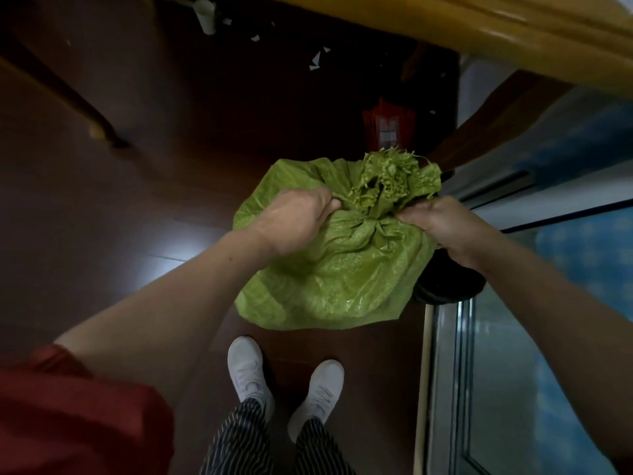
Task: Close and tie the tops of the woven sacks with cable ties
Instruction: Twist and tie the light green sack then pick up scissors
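A: Where's the sack?

B: Green woven sack, centre of frame, standing on the dark brown floor. Neck's bunched tight just above mid-frame, and the frayed top fans out above the bunch, tilted toward upper right.

A: What's binding the neck?

B: Can't tell, the fabric folds hide it.

A: Hands?

B: Both on the neck, on opp. sides. Left hand comes in from the left, knuckles up, fingers curled into the gathered fabric. Right hand comes in from the right, fingertips pinching the cloth at the bunch. Forearms are bare, w/ a red sleeve at lower left.

A: Right around the sack?

B: A black object is touching its right side, partly under the right wrist; can't say what it is. Below the sack, bottom centre, are white shoes & striped trousers, toes pointing at it.

A: Further out?

B: A red thing sits just beyond the frayed top, too dim to ID. A metal door frame w/ glass runs down the right side. A yellow wooden table edge crosses the upper right. Paper scraps lie on the floor at top centre, w/ a white cup top left of them. A wooden leg slants across the upper left.
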